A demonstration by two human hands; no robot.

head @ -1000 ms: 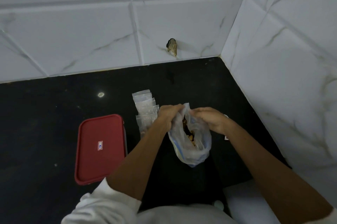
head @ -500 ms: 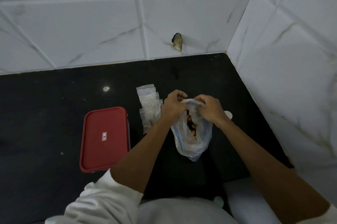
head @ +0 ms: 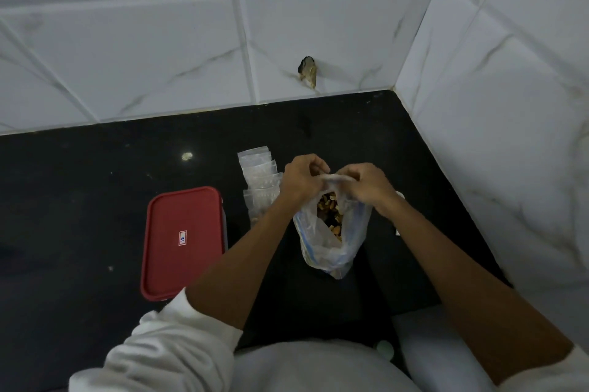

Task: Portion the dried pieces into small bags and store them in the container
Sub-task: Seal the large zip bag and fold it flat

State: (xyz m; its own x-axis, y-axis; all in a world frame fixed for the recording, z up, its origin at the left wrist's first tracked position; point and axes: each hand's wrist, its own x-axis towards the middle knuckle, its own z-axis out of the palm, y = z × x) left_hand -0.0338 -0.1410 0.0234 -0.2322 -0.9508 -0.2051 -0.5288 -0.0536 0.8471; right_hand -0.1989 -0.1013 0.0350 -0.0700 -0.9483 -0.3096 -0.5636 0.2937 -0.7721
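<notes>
A large clear plastic bag (head: pixel 328 238) holding brown dried pieces (head: pixel 330 211) hangs over the black counter. My left hand (head: pixel 301 179) and my right hand (head: pixel 366 182) both pinch its top edge, close together. A row of small clear zip bags (head: pixel 259 179) lies on the counter just left of my left hand. Further left sits a container with a red lid (head: pixel 183 241), closed.
The black counter (head: pixel 79 200) meets white marble-look tiled walls at the back and right. A small dark hook or chip (head: pixel 308 71) sits on the back wall. Part of a white object (head: pixel 398 195) shows behind my right wrist.
My hands have drawn closer together, gathering the big bag's mouth from wide open to nearly pinched shut. The camera view shifted slightly.
</notes>
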